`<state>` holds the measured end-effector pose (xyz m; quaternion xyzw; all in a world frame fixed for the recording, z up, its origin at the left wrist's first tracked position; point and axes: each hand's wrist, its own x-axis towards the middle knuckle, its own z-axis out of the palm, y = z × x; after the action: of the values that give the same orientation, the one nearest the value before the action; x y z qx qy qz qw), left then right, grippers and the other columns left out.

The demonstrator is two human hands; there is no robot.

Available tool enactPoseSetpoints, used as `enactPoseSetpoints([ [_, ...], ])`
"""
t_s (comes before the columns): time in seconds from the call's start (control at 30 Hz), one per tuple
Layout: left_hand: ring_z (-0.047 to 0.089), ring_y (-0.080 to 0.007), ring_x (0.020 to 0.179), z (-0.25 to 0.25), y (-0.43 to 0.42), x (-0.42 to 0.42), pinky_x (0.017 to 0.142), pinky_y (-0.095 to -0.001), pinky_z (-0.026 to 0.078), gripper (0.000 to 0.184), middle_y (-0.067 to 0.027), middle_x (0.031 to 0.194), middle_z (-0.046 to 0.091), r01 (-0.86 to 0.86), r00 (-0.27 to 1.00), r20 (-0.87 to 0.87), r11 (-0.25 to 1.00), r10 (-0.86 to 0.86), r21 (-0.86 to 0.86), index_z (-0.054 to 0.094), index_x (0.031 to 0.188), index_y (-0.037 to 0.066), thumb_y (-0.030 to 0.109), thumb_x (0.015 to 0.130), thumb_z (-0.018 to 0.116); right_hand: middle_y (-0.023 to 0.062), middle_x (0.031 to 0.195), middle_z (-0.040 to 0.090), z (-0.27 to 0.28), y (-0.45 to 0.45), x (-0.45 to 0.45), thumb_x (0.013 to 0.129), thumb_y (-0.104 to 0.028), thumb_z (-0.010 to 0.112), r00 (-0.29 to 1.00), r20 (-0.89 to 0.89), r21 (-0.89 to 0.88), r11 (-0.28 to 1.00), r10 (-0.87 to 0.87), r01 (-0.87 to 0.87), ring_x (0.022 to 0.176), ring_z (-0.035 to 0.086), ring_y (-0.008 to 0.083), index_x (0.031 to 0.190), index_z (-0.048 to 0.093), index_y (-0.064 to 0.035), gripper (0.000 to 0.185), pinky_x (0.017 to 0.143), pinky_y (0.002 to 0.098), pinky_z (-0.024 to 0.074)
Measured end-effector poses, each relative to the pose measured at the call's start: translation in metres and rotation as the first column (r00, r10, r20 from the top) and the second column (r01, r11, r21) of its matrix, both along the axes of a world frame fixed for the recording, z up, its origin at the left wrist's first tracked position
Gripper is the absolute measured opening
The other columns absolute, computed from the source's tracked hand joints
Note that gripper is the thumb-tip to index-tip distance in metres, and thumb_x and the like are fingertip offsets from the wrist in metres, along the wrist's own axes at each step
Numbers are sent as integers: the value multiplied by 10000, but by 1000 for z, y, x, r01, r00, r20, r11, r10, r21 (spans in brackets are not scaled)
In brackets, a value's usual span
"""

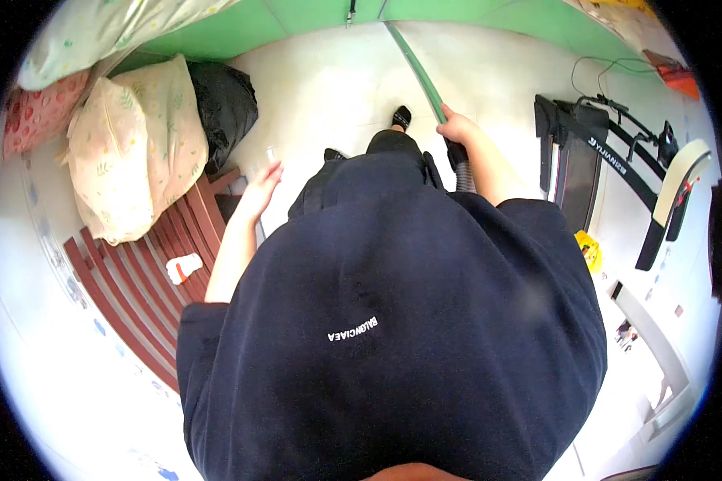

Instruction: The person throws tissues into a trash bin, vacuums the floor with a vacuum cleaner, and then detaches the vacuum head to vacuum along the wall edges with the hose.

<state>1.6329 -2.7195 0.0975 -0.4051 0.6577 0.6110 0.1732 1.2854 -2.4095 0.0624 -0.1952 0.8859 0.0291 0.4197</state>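
A long green tube point(415, 66) slants from the green wall panel at the top down to my right hand point(460, 128), whose fingers are wrapped round its near end. Below that hand a dark grip leads to a grey ribbed hose point(464, 176), partly hidden by my black shirt. My left hand point(262, 189) is raised over the pale floor, beside the slatted wooden bench, fingers apart and holding nothing. The tube's far end touches or nearly touches the foot of the green panel.
At the left, cloth-covered bundles point(108, 160) and a black bag point(223, 108) stand by a brown slatted bench point(148, 276) with a white packet point(184, 268). Black exercise equipment point(610, 152) stands right, near a yellow bag point(590, 250). My feet are on the floor point(321, 80).
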Motion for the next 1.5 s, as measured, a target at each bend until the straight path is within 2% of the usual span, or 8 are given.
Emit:
enactPoseSetpoints([
  [0.17,496,-158,1062,23,24,-143,935,-302,348,504,-66,1217,519,275,954,-154,954,-256,121,386,1312,78,349,893,460,191,1193,515,-4,4,-8,683,-238,640,863,375,-272,849,-339,452,933,582,264,1405,147,-59,893,798,330,463],
  [0.27,498,-195,1069,9,68,-204,937,-333,354,559,-84,1238,499,393,917,-131,907,-376,152,333,1346,108,418,890,430,166,1093,544,32,9,2,725,-137,635,393,775,-140,471,-496,871,836,586,161,1413,104,-74,872,641,322,502],
  [0.47,477,-304,1100,-23,187,-280,978,-403,338,805,-173,1361,345,-49,997,75,839,10,542,-52,1413,143,536,876,399,154,1106,500,75,47,15,799,-168,580,5,965,17,81,-261,997,799,582,227,1425,60,-185,814,681,350,515],
  [0.53,497,-291,1058,-23,219,-301,888,-405,417,897,-185,1333,369,-157,987,59,836,149,526,-143,1397,164,386,856,538,156,1062,512,88,63,18,805,-186,581,58,958,-14,159,-279,987,739,589,225,1424,52,-198,815,601,338,523],
  [0.67,571,-263,904,-15,282,-329,710,-397,495,986,-153,1105,523,53,989,100,894,-108,444,-197,1374,158,196,795,601,139,1133,511,117,110,13,759,-193,627,313,858,-160,366,-408,917,749,566,181,1410,150,-109,811,613,319,506],
  [0.73,588,-269,804,-12,321,-334,609,-396,507,1030,-229,1095,508,41,974,174,871,-144,490,-270,1346,177,131,788,594,128,1079,541,137,147,10,759,-184,613,317,849,-196,305,-423,932,773,559,159,1388,223,-63,750,601,294,495],
  [1.3,591,-238,790,-6,420,-374,652,-378,511,1035,-150,1042,542,235,916,133,776,-378,586,-316,1317,145,209,813,586,121,1013,552,149,250,-15,771,-159,563,281,804,-201,205,-524,958,702,551,149,1370,283,-54,670,546,282,485],
  [1.5,577,-239,779,-13,411,-388,633,-408,518,966,-173,1024,521,87,965,157,825,-208,559,-279,1341,184,113,803,519,131,1026,555,143,234,-38,751,-178,577,343,795,-216,295,-500,931,733,553,162,1374,277,-55,702,564,286,483],
])
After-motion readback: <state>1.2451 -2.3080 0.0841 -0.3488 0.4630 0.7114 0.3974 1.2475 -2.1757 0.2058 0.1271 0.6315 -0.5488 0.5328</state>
